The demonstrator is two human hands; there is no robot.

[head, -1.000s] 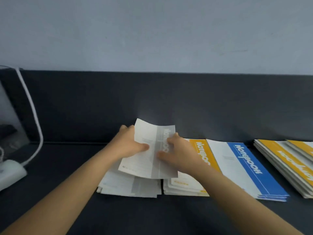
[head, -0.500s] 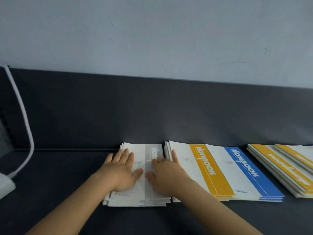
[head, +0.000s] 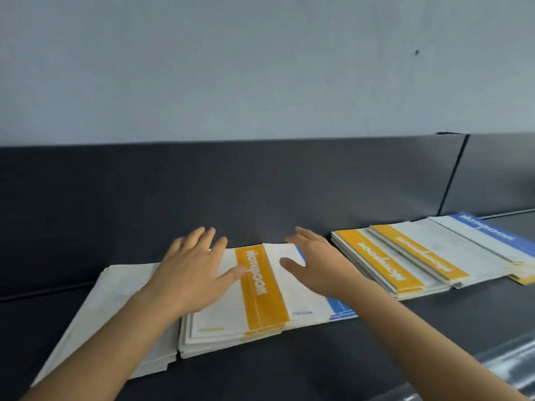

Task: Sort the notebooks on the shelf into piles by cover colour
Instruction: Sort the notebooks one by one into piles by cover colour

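Right now your shelf (head: pixel 289 369) holds three piles side by side near you and a looser spread further right. The pale grey pile (head: pixel 115 296) lies furthest left, the yellow-band pile (head: pixel 265 293) sits just beside it, and the blue-band pile (head: pixel 304 299) touches the yellow one on its right. Your left hand (head: pixel 194 273) is open with the fingers spread over the white part of the yellow-band pile, the thumb reaching onto the yellow stripe. Your right hand (head: pixel 321 267) is open too, fingers splayed above the blue-band pile and gripping nothing. Whether either palm actually presses on the covers you cannot tell, as both hands are blurred. Well apart to the right, a staggered stack (head: pixel 379 264) shows two yellow stripes overlapping, and a blue-band notebook (head: pixel 489 231) lies beyond it against the dark back panel (head: pixel 202 198). Your left forearm hides much of the grey pile's near edge, and your right hand covers nearly all of the blue stripe, leaving only slivers at the far and near ends. The frame's right edge cuts off the blue-band notebook and a yellow corner below it. How many notebooks each pile holds is hard to make out.
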